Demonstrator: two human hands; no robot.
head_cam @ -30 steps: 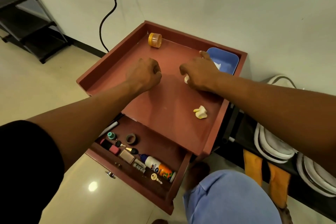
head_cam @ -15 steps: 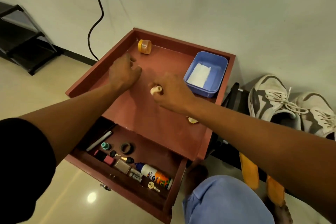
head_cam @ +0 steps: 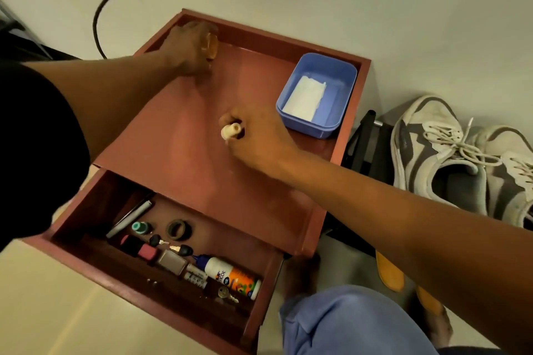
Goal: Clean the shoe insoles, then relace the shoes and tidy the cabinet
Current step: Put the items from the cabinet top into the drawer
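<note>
Cabinet (head_cam: 202, 135), red-brown, rimmed top, drawer (head_cam: 161, 291) pulled open below.

Top holds: blue tub (head_cam: 344, 72) at the back right corner, folded white cloth (head_cam: 305, 99) inside it; amber jar (head_cam: 212, 45) at the back left, blurred.

Left hand (head_cam: 190, 49): reached to the back left corner, fingers curled about the jar; blur leaves it unclear whether the grip is firm or only closing.

Right hand (head_cam: 259, 135): mid-top, fist closed on a small cream wad (head_cam: 230, 130) whose end sticks out between thumb and forefinger. What the wad is made of cannot be told.

Drawer holds: pen (head_cam: 129, 217), teal-capped bottle (head_cam: 140, 228), dark ring (head_cam: 177, 229), keys (head_cam: 173, 246), pink-and-black piece (head_cam: 138, 248), small brown box (head_cam: 172, 262), glue bottle (head_cam: 230, 275) lying on its side, one more key (head_cam: 226, 294) at the front.

Beside the cabinet, right: pair of shoes (head_cam: 450, 153), grey and white, laced, on the floor by the wall. Orange insoles (head_cam: 389, 271) stand lower, near the person's knee.

Step in hand, as judged: tidying the cabinet, gathering loose items off the top. Shoes look done.

Next move calls for: lifting the jar clear of the rim, then setting jar and wad down in a fixed place, likely the drawer, where free space lies toward the back; then sliding the drawer home.
</note>
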